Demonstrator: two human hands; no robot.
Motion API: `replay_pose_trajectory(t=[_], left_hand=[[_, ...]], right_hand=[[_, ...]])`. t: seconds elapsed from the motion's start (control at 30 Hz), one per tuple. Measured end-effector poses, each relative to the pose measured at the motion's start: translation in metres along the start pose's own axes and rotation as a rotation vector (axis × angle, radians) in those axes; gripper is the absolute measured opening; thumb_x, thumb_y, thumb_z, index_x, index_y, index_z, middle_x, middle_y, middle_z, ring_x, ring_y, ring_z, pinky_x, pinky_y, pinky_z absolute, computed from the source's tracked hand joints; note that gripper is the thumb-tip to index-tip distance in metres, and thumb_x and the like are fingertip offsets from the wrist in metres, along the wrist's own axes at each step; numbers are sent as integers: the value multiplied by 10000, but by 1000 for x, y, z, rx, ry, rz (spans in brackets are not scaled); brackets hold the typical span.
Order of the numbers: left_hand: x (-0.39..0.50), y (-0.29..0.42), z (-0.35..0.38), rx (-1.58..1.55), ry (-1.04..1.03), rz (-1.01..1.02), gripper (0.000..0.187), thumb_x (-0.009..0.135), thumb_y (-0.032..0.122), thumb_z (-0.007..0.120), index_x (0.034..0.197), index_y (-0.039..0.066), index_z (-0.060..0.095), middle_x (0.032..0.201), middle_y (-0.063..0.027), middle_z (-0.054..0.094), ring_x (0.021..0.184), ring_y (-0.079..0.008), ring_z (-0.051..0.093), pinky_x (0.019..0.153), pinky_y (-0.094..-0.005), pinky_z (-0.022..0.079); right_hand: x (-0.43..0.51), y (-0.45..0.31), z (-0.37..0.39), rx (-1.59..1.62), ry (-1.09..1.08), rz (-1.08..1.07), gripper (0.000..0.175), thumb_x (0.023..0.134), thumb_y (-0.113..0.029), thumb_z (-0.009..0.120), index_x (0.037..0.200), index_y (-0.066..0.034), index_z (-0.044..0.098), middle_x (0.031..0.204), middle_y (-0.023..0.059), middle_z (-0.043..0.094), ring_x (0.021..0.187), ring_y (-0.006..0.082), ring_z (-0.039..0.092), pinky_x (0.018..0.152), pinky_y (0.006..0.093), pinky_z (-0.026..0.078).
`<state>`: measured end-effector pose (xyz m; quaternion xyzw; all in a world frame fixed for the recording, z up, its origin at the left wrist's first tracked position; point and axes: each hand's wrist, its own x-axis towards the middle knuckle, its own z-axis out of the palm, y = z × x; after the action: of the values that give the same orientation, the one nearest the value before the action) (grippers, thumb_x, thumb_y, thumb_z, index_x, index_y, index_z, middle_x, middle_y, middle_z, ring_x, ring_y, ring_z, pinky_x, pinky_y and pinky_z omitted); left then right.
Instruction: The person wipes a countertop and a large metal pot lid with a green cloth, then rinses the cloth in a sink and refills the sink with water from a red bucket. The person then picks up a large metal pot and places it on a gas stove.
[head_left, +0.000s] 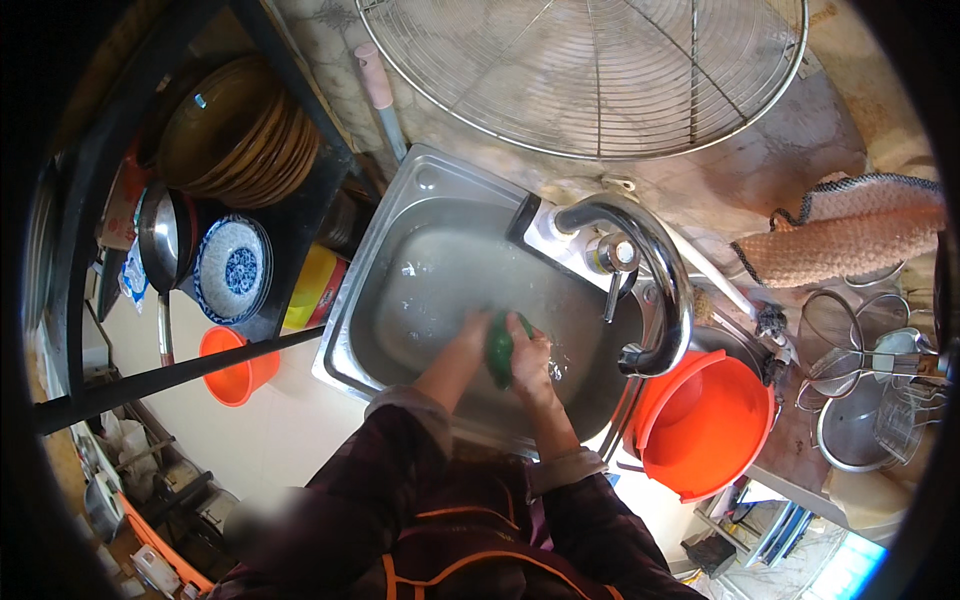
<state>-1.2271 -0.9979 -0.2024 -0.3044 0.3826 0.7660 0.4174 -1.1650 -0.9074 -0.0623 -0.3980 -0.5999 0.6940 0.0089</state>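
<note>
A stainless-steel sink (364, 281) holds cloudy water below me. Both my hands are over its near middle, around a dark green vegetable, perhaps a pepper or gourd (499, 351). My right hand (531, 354) grips it from the right, fingers curled over its top. At its left side is my left hand (474, 336), partly under the water and blurred, so its fingers are hard to make out. To the right of my hands a curved chrome faucet (679, 285) arches over the sink's right edge, its lever (613, 296) pointing down.
Red-orange plastic basins (705, 427) sit right of the sink. Farther right are wire strainers (829, 337) and a textured cloth (847, 240). A large round wire rack (600, 82) stands behind. On a black shelf at left are stacked brown bowls (225, 135) and blue-white plates (234, 270).
</note>
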Motion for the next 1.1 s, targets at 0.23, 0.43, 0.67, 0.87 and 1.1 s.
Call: replay_pose_trajectory(t=[0.23,0.43,0.67,0.87,1.1], left_hand=[[-63,14,32,269,106,122,282,948,290,584,1161,112,632,1013,-144,666,996,-302,629,863,-516,510],[-29,-7,3,875,334,350,284,912,86,583,1189,61,643,1031,-108,676,939,-256,667,777,-424,561],[-20,6,0,-130,33,-150,363,1056,303,425,1185,22,617,1107,-135,665,990,-293,669,892,-468,578],[-52,20,28,81,224,49,303,1020,208,517,1216,-4,611,1083,-151,654,953,-264,649,800,-423,550],[-59,22,8,711,331,292,274,940,185,613,1165,44,680,987,-165,677,928,-232,637,771,-396,513]], right_hand=[[43,8,-22,-1113,118,-112,380,932,-354,641,1135,-34,664,1102,260,662,1033,450,649,870,505,525],[80,65,-32,-1598,-53,-337,554,874,-375,691,1355,-121,590,1438,246,499,1222,473,551,955,505,496],[11,24,-12,-242,-88,-239,314,893,-175,643,1180,-49,678,913,200,729,837,329,697,754,430,544],[9,1,-3,-600,192,-264,344,915,-253,614,1124,2,713,912,292,697,937,431,696,870,493,535],[44,45,-49,-1319,247,-286,768,864,-381,707,1474,-37,391,1484,355,313,1343,539,346,1048,622,394]])
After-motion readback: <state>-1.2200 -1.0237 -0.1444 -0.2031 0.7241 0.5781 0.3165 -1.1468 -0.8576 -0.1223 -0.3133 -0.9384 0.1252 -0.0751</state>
